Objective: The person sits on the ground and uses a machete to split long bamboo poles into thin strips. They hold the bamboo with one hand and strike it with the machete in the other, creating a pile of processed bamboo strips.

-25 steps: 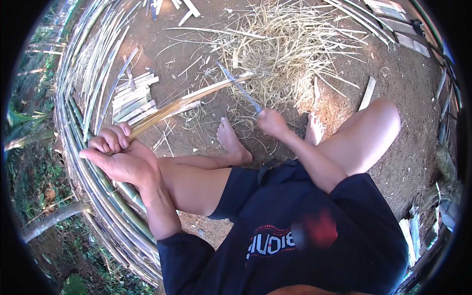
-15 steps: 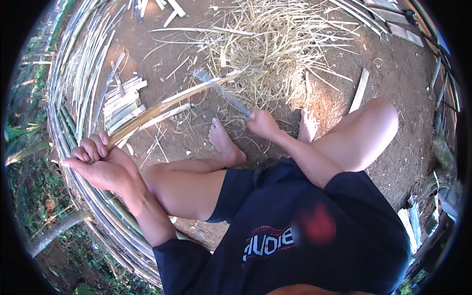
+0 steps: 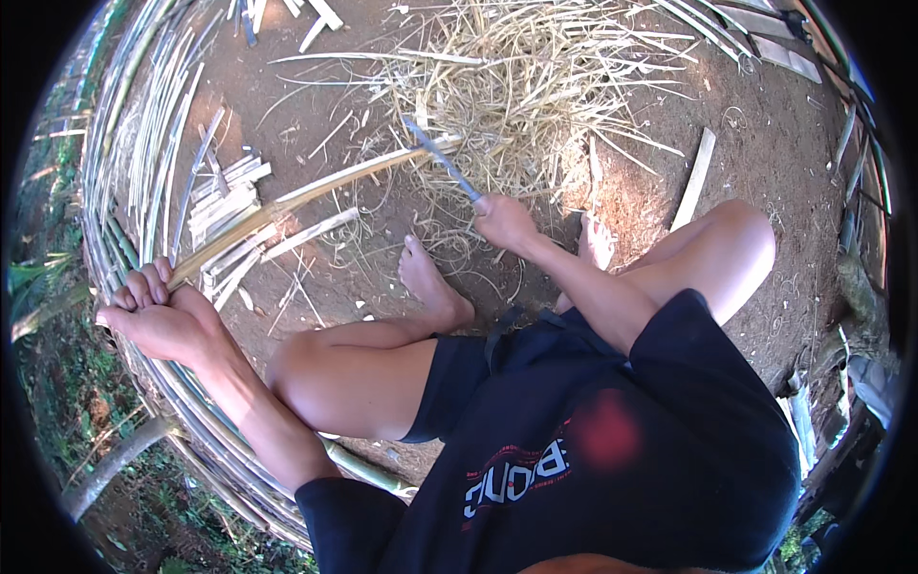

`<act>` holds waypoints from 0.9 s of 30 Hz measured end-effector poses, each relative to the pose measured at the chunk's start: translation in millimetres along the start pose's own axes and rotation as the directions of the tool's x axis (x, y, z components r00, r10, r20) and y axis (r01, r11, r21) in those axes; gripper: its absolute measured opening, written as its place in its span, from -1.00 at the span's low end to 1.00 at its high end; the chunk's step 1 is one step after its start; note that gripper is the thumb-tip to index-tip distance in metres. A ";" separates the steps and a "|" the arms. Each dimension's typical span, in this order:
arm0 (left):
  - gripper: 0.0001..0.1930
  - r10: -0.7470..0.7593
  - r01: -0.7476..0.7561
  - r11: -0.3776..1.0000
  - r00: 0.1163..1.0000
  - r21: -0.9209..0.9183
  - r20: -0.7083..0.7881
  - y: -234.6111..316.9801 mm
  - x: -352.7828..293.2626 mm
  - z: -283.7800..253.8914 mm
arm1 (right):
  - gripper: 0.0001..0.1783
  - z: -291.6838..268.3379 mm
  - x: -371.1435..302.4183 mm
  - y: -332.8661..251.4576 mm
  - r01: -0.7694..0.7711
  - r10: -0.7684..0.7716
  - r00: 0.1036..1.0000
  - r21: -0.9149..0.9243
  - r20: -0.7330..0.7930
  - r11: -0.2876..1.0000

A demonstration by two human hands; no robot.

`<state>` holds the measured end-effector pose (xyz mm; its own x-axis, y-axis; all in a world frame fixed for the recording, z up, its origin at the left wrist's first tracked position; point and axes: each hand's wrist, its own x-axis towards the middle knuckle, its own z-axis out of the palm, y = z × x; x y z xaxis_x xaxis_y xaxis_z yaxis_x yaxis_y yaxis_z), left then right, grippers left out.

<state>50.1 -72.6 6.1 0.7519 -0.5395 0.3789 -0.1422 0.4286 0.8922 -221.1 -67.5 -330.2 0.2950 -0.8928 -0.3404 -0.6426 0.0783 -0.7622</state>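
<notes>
At the left, my left hand [image 3: 158, 311] is closed around the near end of a long split bamboo strip [image 3: 225, 232]. The strip slants up and away to the right, its pale far end over the shavings. My right hand [image 3: 504, 221], in the middle, grips a knife [image 3: 443, 160] by its handle, which my fingers hide. The blade points up and to the left and crosses the strip near its far end, apparently touching it. Below and around the blade lies a heap of thin bamboo shavings [image 3: 516, 86].
Short split bamboo pieces [image 3: 225, 206] are stacked on the dirt beyond my left hand. Long bamboo poles and strips [image 3: 158, 143] curve along the left edge. A flat slat [image 3: 696, 177] lies beyond my right knee. My bare feet [image 3: 430, 285] rest near the shavings.
My left hand has moved left and slightly nearer, drawing the bamboo strip with it. The knife blade has turned steeper and now crosses the strip closer to its far end.
</notes>
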 end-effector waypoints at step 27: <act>-0.46 -0.099 0.308 0.876 0.869 -0.372 0.485 9.3 -0.9 -37.0 | -0.77 -14.0 -55.5 -104.0 0.260 -0.267 0.964 0.255 -0.007 0.931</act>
<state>71.9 -41.4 5.0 0.3555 -0.8627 0.3595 0.3466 0.4789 0.8065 -180.5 -32.3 -224.2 0.4511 -0.8843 -0.1208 -0.3413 -0.0458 -0.9388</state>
